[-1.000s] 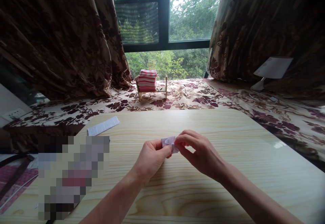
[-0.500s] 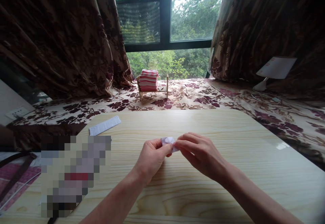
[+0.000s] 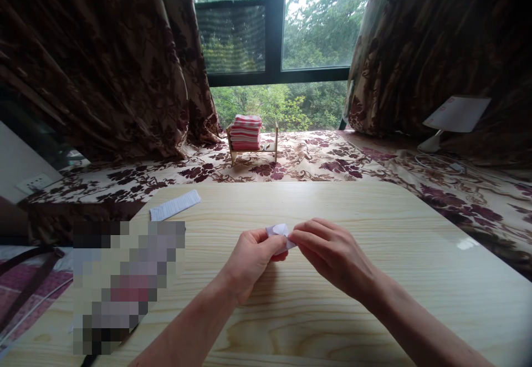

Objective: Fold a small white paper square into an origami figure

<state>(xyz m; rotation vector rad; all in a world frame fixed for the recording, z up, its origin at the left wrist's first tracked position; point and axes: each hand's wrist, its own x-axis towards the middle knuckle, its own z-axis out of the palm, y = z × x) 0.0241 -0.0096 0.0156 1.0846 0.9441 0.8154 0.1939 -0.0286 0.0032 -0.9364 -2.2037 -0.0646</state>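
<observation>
A small folded white paper point(image 3: 277, 230) is held between my two hands above the table. My left hand point(image 3: 255, 259) grips its left and lower side, thumb on top and fingers underneath. My right hand point(image 3: 326, 250) pinches the paper's right end with thumb and fingertips. Several folds show on its upper face, but its underside is hidden by my left fingers.
The light wooden table point(image 3: 374, 212) carries a strip of lined paper point(image 3: 175, 205) at far left and a blurred-out object point(image 3: 128, 289) nearer me. Beyond stand a small wooden rack point(image 3: 275, 142) with folded striped cloths point(image 3: 245, 132) and a white lamp point(image 3: 457, 115).
The whole view has shifted slightly, moving everything a little to the right. Both hands keep hold of the paper, with hardly any change in their grip.
</observation>
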